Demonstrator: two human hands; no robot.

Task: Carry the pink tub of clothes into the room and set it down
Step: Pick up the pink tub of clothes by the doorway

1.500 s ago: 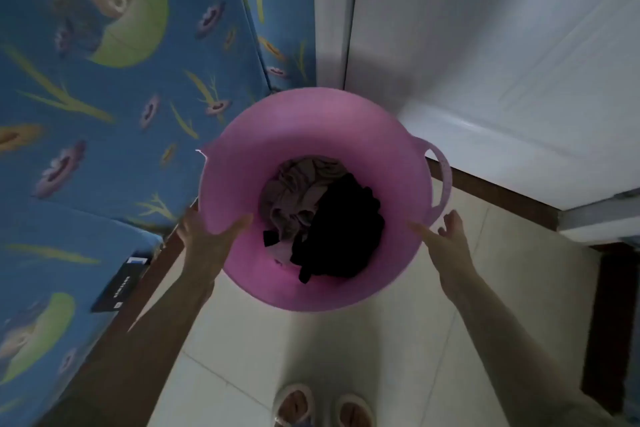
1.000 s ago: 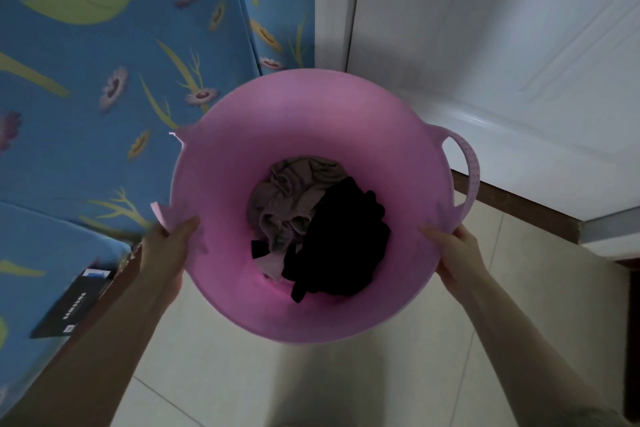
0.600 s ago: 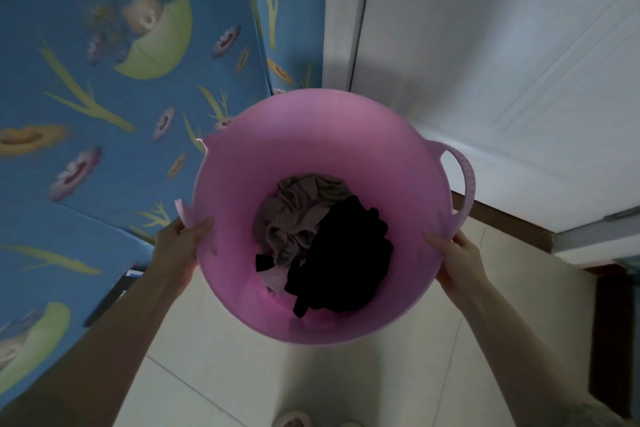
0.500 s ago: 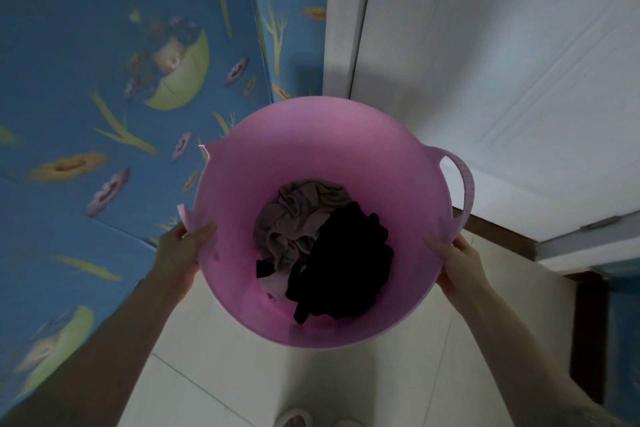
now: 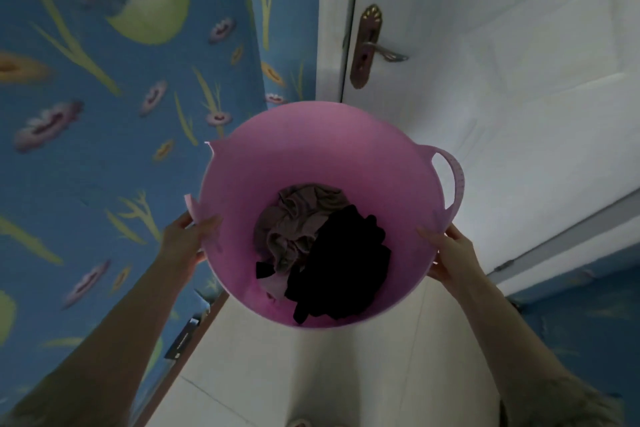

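I hold the round pink tub (image 5: 311, 149) in the air in front of me, above the pale tiled floor. Inside it lie a crumpled beige garment (image 5: 294, 218) and a black garment (image 5: 346, 260). My left hand (image 5: 188, 239) grips the tub's left rim, thumb inside, just under a broken handle stub. My right hand (image 5: 450, 253) grips the right rim, below the intact loop handle (image 5: 453, 177).
A white door (image 5: 485, 80) with a brass lever handle (image 5: 374, 48) stands right ahead, seemingly shut. Blue flowered wallpaper (image 5: 104, 114) covers the wall on the left. A small dark box (image 5: 183, 340) lies at the skirting by the floor (image 5: 277, 374).
My hands went from open beside the tub to gripping its rim and lifting it. The view has tilted upward, so the door handle now shows.
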